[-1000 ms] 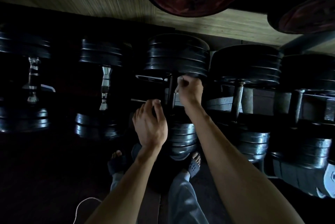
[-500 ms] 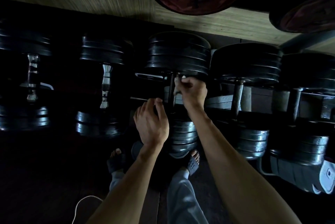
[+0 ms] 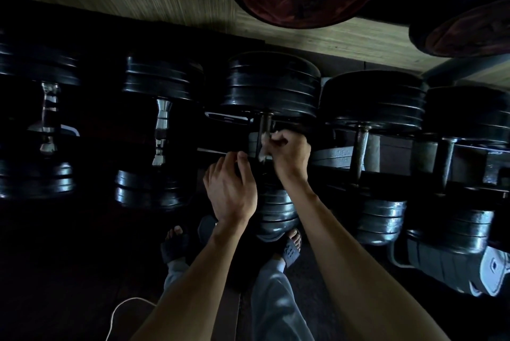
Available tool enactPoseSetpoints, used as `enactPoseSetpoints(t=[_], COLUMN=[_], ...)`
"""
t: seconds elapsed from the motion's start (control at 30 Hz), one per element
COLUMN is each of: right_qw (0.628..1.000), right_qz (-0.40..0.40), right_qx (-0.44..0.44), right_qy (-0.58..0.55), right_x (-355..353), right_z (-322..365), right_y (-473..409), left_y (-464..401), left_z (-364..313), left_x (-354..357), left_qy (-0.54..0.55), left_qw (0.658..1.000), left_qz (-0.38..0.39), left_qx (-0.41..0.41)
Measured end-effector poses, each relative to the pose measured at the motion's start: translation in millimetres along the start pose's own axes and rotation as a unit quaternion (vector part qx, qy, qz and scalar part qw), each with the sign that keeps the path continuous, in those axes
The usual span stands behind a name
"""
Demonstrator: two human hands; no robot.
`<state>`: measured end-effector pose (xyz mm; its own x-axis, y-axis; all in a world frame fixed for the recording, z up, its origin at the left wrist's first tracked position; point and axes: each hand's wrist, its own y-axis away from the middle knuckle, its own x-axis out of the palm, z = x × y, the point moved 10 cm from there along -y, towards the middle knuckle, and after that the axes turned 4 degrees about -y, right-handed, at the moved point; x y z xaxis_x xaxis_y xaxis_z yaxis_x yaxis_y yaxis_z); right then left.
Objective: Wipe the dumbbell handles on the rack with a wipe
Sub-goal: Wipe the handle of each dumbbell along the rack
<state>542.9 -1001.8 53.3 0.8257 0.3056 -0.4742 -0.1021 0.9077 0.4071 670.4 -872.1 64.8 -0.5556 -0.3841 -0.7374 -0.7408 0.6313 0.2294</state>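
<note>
**Right hand slides down the middle dumbbell's handle**

Since the earlier frames the right hand [image 3: 288, 154] has come lower along the handle [image 3: 264, 126], away from the upper plates, so that a short stretch of bare bar now shows above the fist. The left hand [image 3: 231, 188] has barely shifted.

The right hand's fingers are curled round a pale wipe [image 3: 265, 144], which it presses against the handle of the middle dumbbell [image 3: 271, 86]; the wipe shows as a small light patch at the fingertips, touching the bar. The left hand hangs just beside it, lower and to the left, its fingers loosely bent with the tips near the bar. Whether they hold or touch anything cannot be told in the dim light.

The middle dumbbell lies on the rack [image 3: 339, 154] with its handle running away from the person, one stack of black plates far, one near. More dumbbells lie in the same row on both sides, two on the left with shiny handles. Below the arms the person's feet in dark sandals [image 3: 289, 249] stand on the dark floor, and a thin white cord [image 3: 118, 310] loops at the lower left.
</note>
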Motion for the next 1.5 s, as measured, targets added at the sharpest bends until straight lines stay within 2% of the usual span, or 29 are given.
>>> enactPoseSetpoints(t=[0.07,0.13,0.3,0.37,0.5,0.6,0.67,0.73,0.87,0.93,1.07,1.17,1.23,1.3,1.37,1.5], right_qw=[0.998,0.998,0.996,0.996,0.996,0.979,0.975,0.982,0.975,0.973,0.978,0.993,0.998,0.996,0.995,0.994], right_qz=[0.028,0.025,-0.084,-0.089,0.022,0.118,0.152,0.168,0.2,0.188,0.142,0.073,0.017,-0.022,-0.056,-0.1], right_qx=[0.035,0.033,-0.03,-0.019,0.069,0.094,0.079,0.053,0.05,0.033,0.012,-0.034,-0.063,-0.09,-0.088,-0.045], right_qy=[0.032,0.052,0.028,0.022,0.049,0.138,0.143,0.068,-0.085,-0.127,-0.15,-0.084,-0.02,-0.003,-0.005,-0.025], right_x=[1,0,-9,-8,-1,2,3,1,-3,-6,-14,-20,-25,-26,-27,-32], right_z=[-14,-8,37,37,-4,-23,-20,-14,-7,-5,-8,-6,-5,-6,-15,-30], right_y=[6,6,-13,-10,8,8,9,12,26,27,27,28,33,43,51,55], left_y=[0,0,0,0,1,-1,-10,-22,-34,-34,-39,-46,-59,-73,-83,-80], left_z=[0,0,0,-2,-3,-4,2,6,-16,-26,-19,-12,-7,-5,-13,-44], left_x=[0,0,-1,-1,-6,-5,2,14,26,29,34,32,16,-1,-1,28], left_qy=[-0.002,0.0,-0.002,-0.007,-0.004,0.0,0.009,0.035,0.135,0.187,0.196,0.16,0.14,0.102,0.072,0.099], left_qw=[1.0,1.0,1.0,1.0,1.0,1.0,0.999,0.989,0.942,0.923,0.926,0.94,0.965,0.987,0.995,0.99], left_qz=[0.0,-0.001,-0.008,-0.01,-0.017,-0.001,0.048,0.145,0.303,0.332,0.322,0.301,0.22,0.117,0.068,0.105], left_qx=[0.001,0.001,0.005,0.012,0.019,0.011,-0.004,-0.002,0.06,0.051,0.017,0.009,-0.013,-0.035,-0.026,0.003])
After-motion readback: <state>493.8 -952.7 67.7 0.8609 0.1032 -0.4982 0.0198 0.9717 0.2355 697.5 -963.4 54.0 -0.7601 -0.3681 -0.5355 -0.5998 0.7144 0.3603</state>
